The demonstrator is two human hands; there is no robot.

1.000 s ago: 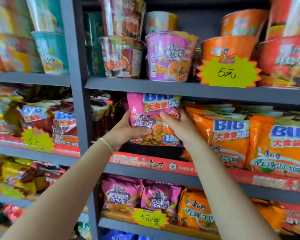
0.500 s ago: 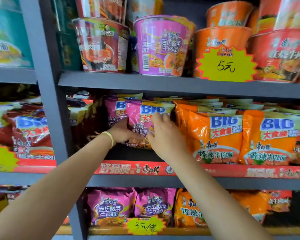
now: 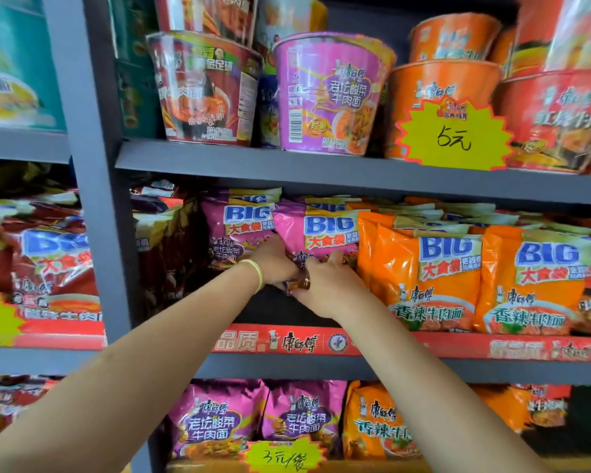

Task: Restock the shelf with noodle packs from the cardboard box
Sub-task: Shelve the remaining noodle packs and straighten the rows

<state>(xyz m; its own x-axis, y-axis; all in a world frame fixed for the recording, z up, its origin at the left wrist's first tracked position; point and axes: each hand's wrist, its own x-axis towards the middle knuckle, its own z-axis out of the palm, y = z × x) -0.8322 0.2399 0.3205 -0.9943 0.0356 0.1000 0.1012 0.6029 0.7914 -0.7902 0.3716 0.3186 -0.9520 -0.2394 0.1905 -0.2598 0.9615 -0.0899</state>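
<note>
Restocking in progress: a pink noodle pack (image 3: 316, 230) is being seated on the middle shelf (image 3: 321, 365), centre of frame, between another pink pack (image 3: 238, 227) and the orange packs (image 3: 427, 278). Its lower edge is gripped by the left hand (image 3: 275, 264) and the right hand (image 3: 328, 285), fingers curled onto it. Two pink packs and two orange fronts are countable on this shelf — those behind blur together. No cardboard box is visible, so what remains cannot be judged.

Pink noodle pack (image 3: 316, 233) upright on the middle shelf (image 3: 321, 365), between another pink pack (image 3: 236, 227) and orange packs (image 3: 423, 278).
</note>
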